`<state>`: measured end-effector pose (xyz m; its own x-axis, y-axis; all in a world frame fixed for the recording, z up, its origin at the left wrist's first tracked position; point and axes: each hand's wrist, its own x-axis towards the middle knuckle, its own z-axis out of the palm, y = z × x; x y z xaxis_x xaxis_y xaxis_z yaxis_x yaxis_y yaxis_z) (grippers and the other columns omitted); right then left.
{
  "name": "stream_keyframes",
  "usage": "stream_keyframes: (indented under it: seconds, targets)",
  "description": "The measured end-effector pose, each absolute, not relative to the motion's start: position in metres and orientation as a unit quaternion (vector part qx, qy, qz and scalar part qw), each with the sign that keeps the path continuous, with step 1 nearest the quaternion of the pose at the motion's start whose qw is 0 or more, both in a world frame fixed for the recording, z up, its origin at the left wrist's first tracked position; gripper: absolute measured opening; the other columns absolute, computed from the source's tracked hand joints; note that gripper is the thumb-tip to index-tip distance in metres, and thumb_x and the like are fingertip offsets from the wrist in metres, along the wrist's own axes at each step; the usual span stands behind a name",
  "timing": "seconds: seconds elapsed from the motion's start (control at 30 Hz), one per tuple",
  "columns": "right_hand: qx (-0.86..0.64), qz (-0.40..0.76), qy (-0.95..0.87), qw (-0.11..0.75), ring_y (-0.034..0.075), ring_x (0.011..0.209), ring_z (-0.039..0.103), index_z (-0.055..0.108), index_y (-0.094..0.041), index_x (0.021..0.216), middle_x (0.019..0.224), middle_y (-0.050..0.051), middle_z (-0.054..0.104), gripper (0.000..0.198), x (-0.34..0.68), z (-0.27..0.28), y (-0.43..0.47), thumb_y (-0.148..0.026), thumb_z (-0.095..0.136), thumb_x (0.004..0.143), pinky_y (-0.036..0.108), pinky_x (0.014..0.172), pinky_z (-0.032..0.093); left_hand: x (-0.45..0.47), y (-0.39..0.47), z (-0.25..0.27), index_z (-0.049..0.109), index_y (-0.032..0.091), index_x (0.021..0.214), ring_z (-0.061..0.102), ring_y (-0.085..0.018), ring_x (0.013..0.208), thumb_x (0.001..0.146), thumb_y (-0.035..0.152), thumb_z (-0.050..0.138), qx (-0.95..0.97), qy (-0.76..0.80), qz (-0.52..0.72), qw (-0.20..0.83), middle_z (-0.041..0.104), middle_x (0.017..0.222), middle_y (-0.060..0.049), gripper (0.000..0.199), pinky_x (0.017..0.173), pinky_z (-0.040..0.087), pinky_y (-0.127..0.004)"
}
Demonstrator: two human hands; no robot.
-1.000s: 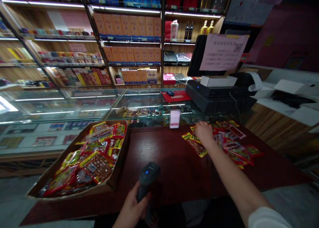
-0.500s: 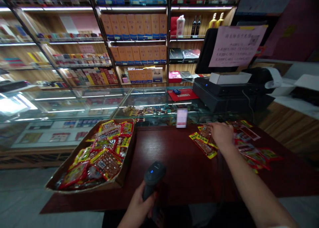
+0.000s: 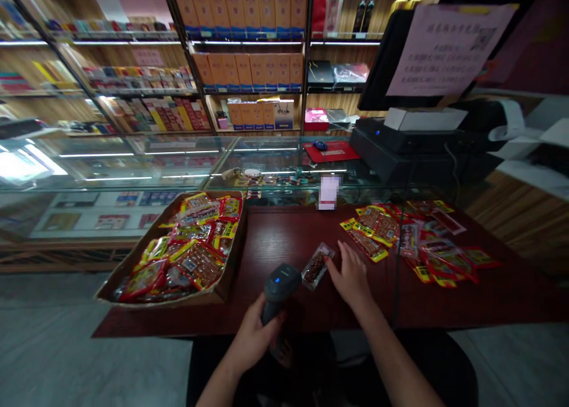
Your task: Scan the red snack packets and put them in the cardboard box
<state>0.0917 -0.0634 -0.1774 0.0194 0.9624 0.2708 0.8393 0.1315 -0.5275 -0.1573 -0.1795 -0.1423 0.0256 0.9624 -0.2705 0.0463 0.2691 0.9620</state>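
Note:
My left hand [image 3: 256, 334] is wrapped round the grip of a dark barcode scanner [image 3: 281, 279] with a blue light on its head. Just right of the scanner's head, a small clear-and-brown snack packet [image 3: 317, 267] lies slanted on the dark red table. My right hand [image 3: 351, 275] rests beside this packet, thumb touching its right edge, the other fingers stretched out and apart from it. Farther right lie red-and-yellow snack packets [image 3: 377, 224] in a loose spread. At the left, an open cardboard box [image 3: 226, 282] holds several similar packets [image 3: 195, 265].
A glass display counter [image 3: 178, 158] runs behind the table [image 3: 275, 235]. Near its edge stands a small blurred white card [image 3: 329, 192]. A monitor [image 3: 386, 63] with a pink paper sign sits over a black cash-register unit [image 3: 391, 152] at the back right. A thin cable crosses the table.
My right hand has moved left and nearer from the loose packets, and the small packet now lies by the scanner. My left hand keeps hold of the scanner. The view has tilted downward.

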Motion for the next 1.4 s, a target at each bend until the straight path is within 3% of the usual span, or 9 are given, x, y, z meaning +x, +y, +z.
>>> stream_keyframes:
  seconds: [0.1, 0.2, 0.47, 0.57, 0.7, 0.83, 1.0, 1.2, 1.4]
  targets:
    - [-0.656, 0.096, -0.714, 0.225, 0.042, 0.157, 0.033, 0.039, -0.014, 0.16, 0.165, 0.025, 0.043, 0.086, 0.082, -0.18, -0.056, -0.059, 0.064, 0.091, 0.07, 0.124, 0.02, -0.158, -0.179, -0.143, 0.06, 0.015, 0.118, 0.042, -0.008, 0.042, 0.084, 0.046, 0.075, 0.454, 0.561, 0.401, 0.564, 0.05, 0.055, 0.012, 0.048, 0.042, 0.035, -0.019]
    - [-0.623, 0.116, -0.738, 0.231, 0.041, 0.154, 0.037, 0.037, -0.018, 0.16, 0.162, 0.022, 0.049, 0.093, 0.079, -0.179, -0.059, -0.056, 0.074, 0.084, 0.073, 0.125, 0.011, -0.158, -0.179, -0.142, 0.061, 0.015, 0.115, 0.043, -0.008, 0.043, 0.085, 0.048, 0.075, 0.464, 0.56, 0.404, 0.555, 0.051, 0.056, 0.011, 0.047, 0.044, 0.036, -0.019]
    - [-0.515, 0.245, -0.673, 0.472, 0.027, 0.125, 0.064, 0.054, -0.024, 0.145, 0.133, 0.013, 0.064, 0.056, 0.096, -0.167, -0.071, -0.035, 0.062, 0.091, 0.046, 0.112, 0.049, -0.154, -0.183, -0.141, 0.061, 0.015, 0.11, 0.045, -0.009, 0.041, 0.086, 0.047, 0.074, 0.473, 0.574, 0.417, 0.523, 0.053, 0.049, 0.011, 0.043, 0.045, 0.035, -0.019]
    - [-0.475, 0.239, -0.694, 0.485, 0.028, 0.129, 0.062, 0.072, -0.027, 0.11, 0.129, 0.012, 0.069, 0.022, 0.1, -0.165, -0.076, -0.031, 0.058, 0.093, 0.049, 0.113, 0.046, -0.152, -0.185, -0.144, 0.06, 0.016, 0.106, 0.045, -0.009, 0.039, 0.084, 0.048, 0.076, 0.471, 0.574, 0.433, 0.511, 0.052, 0.047, 0.012, 0.042, 0.045, 0.035, -0.018]
    - [-0.45, 0.239, -0.769, 0.385, 0.032, 0.157, 0.034, 0.072, -0.026, 0.084, 0.16, 0.006, 0.054, 0.019, 0.103, -0.173, -0.078, -0.016, 0.056, 0.081, 0.06, 0.125, 0.028, -0.151, -0.185, -0.147, 0.06, 0.017, 0.101, 0.044, -0.008, 0.038, 0.082, 0.051, 0.077, 0.468, 0.577, 0.453, 0.493, 0.051, 0.047, 0.012, 0.042, 0.044, 0.035, -0.018]
    - [-0.522, 0.207, -0.718, 0.411, 0.031, 0.148, 0.049, 0.069, -0.024, 0.107, 0.154, 0.014, 0.06, 0.027, 0.094, -0.188, -0.073, -0.025, 0.052, 0.086, 0.059, 0.122, 0.034, -0.15, -0.186, -0.144, 0.061, 0.015, 0.106, 0.043, -0.008, 0.039, 0.083, 0.052, 0.075, 0.483, 0.578, 0.437, 0.492, 0.051, 0.047, 0.012, 0.046, 0.043, 0.033, -0.019]
    - [-0.567, 0.105, -0.737, 0.351, 0.041, 0.145, 0.051, 0.057, -0.017, 0.141, 0.149, 0.02, 0.063, 0.059, 0.074, -0.19, -0.075, -0.04, 0.069, 0.088, 0.073, 0.123, 0.017, -0.149, -0.182, -0.139, 0.058, 0.014, 0.122, 0.045, -0.009, 0.038, 0.083, 0.051, 0.077, 0.49, 0.556, 0.426, 0.518, 0.052, 0.052, 0.012, 0.057, 0.042, 0.035, -0.019]
    - [-0.479, 0.193, -0.755, 0.405, 0.024, 0.12, 0.068, 0.069, -0.023, 0.114, 0.124, 0.009, 0.075, 0.042, 0.086, -0.18, -0.076, -0.006, 0.046, 0.082, 0.046, 0.109, 0.048, -0.146, -0.179, -0.142, 0.057, 0.017, 0.11, 0.044, -0.008, 0.037, 0.087, 0.049, 0.071, 0.482, 0.569, 0.433, 0.507, 0.052, 0.05, 0.012, 0.042, 0.042, 0.034, -0.018]
    - [-0.485, 0.198, -0.702, 0.482, 0.024, 0.107, 0.071, 0.07, -0.023, 0.101, 0.109, 0.008, 0.075, 0.04, 0.09, -0.187, -0.068, -0.005, 0.044, 0.075, 0.039, 0.101, 0.056, -0.15, -0.182, -0.14, 0.059, 0.014, 0.112, 0.043, -0.008, 0.038, 0.086, 0.045, 0.07, 0.507, 0.559, 0.407, 0.515, 0.05, 0.05, 0.012, 0.042, 0.041, 0.033, -0.018]
